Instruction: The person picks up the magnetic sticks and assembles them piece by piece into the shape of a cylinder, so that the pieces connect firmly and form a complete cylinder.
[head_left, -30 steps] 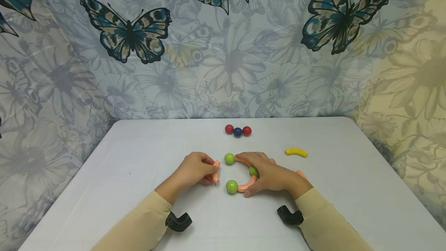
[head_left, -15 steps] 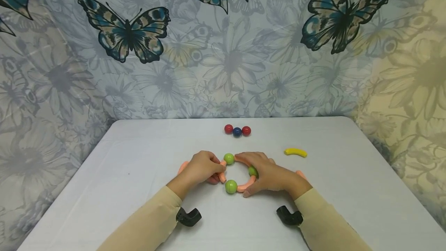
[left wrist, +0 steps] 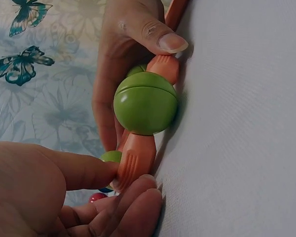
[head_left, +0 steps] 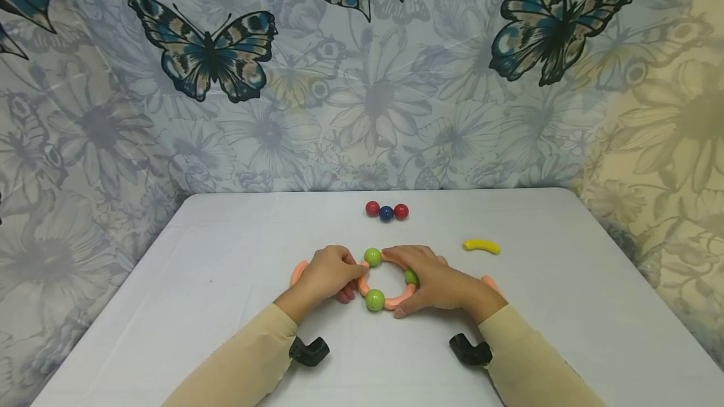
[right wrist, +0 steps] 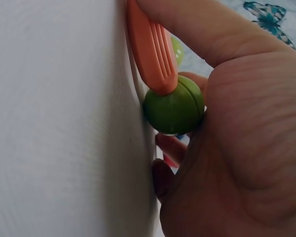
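A butterfly-printed floral backdrop (head_left: 379, 99) stands behind a white-covered table (head_left: 170, 319), where a ring (head_left: 375, 300) of glossy green balls (head_left: 372, 257) and curved, grooved orange pieces (head_left: 400, 300) lies between two hands. The left hand (head_left: 328, 274) pinches one orange piece (left wrist: 138, 157) against a ball; the right hand (head_left: 435, 281) curls round the ring's opposite side. Beyond, two red balls (head_left: 372, 208) flank a blue ball (head_left: 386, 213); a curved yellow piece (head_left: 481, 246) lies to the right.

Passage along white table (head_left: 226, 250), left side; centre blocked by ring of green balls and curved peach segments (head_left: 375, 300), left hand (head_left: 329, 274), right hand (head_left: 431, 278); glossy red balls (head_left: 372, 208), blue ball (head_left: 386, 213) obstruct beyond.
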The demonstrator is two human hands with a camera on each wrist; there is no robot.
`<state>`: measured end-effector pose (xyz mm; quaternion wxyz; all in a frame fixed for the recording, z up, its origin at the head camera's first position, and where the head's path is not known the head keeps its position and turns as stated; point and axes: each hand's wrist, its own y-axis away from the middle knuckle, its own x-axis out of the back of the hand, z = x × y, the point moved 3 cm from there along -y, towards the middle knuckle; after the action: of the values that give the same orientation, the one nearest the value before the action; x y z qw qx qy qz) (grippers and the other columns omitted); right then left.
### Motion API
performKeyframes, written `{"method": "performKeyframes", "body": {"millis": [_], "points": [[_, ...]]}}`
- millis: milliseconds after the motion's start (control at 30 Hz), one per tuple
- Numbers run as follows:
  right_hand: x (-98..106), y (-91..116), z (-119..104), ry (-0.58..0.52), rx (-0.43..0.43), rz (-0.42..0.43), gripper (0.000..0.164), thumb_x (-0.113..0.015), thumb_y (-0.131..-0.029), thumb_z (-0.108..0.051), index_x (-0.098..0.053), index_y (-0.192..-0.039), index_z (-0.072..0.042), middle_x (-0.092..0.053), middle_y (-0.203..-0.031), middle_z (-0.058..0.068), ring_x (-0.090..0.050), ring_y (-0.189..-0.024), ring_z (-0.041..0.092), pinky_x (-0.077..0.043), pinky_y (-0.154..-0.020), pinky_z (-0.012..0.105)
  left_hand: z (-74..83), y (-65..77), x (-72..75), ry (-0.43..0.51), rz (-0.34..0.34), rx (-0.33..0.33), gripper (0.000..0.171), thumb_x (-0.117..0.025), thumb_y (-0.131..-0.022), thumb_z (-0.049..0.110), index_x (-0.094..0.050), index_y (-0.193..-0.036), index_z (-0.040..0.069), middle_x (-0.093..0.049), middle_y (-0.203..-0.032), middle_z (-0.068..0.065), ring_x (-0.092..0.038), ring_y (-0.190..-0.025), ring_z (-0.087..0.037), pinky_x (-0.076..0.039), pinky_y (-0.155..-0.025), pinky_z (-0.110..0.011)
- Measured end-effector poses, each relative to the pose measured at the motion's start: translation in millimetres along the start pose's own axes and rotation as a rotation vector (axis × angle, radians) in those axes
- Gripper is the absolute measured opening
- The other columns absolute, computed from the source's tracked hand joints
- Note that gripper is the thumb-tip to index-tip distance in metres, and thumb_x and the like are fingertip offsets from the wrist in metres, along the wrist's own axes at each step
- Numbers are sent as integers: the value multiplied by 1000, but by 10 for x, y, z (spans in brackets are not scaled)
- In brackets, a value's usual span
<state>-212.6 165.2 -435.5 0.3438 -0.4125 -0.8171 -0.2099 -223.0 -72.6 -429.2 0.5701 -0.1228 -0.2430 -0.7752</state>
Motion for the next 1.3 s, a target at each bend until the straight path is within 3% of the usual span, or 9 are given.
{"method": "performKeyframes", "body": {"millis": [400, 533, 667, 767, 967, 1133, 1300], "points": [[-20, -13, -13, 8, -9, 27, 108, -99, -76, -53, -46, -166, -24, -42, -167, -3, -30, -154, 32, -23, -116, 66, -20, 0, 8, 0, 11, -6, 24, -78, -103, 18, -65, -91, 2, -71, -72, -9, -64, -49, -16, -58, -49, -32], [-2, -1, -9, -16, -24, 52, 106, -99, -79, -48, -45, -167, -20, -43, -167, -1, -30, -154, 34, -25, -120, 67, -29, -1, 21, -39, 30, -13, 22, -75, -103, 18, -65, -113, 0, -68, -71, -8, -58, -45, -16, -51, -44, -29], [35, -6, 22, -15, -46, 98, 100, -98, -84, -38, -46, -165, -12, -47, -164, 5, -35, -152, 37, -34, -119, 63, -23, -6, 49, -122, 46, -61, 46, -71, -100, 16, -59, -143, 6, -65, -76, -6, -50, -41, -13, -41, -41, -25], [71, -6, 36, -5, -68, 113, 95, -96, -87, -31, -45, -165, -9, -47, -164, 9, -35, -153, 39, -32, -121, 61, -23, -4, 71, -146, 42, -80, 56, -71, -98, 15, -57, -152, 12, -64, -82, -5, -49, -42, -12, -39, -41, -25], [145, -24, 47, 10, -98, 137, 92, -94, -89, -24, -44, -164, -7, -46, -165, 17, -36, -154, 42, -30, -122, 61, -44, 15, 121, -153, 37, -78, 36, -71, -105, 20, -62, -140, 12, -65, -82, -6, -53, -44, -16, -44, -43, -27], [247, -7, 74, -40, -122, 205, 78, -87, -97, -21, -47, -163, -9, -54, -157, 15, -51, -141, 38, -43, -114, 60, -67, 78, 149, -170, 32, -86, 28, -73, -106, 24, -64, -128, 10, -65, -90, -7, -56, -47, -18, -47, -46, -29], [386, 83, 84, -142, -124, 303, 61, -77, -105, -27, -53, -159, -11, -60, -150, 13, -59, -132, 34, -52, -101, 57, -89, 120, 122, -229, 58, -187, 24, -77, -104, 27, -70, -121, 12, -65, -105, 0, -62, -83, -18, -53, -72, -38]]}}
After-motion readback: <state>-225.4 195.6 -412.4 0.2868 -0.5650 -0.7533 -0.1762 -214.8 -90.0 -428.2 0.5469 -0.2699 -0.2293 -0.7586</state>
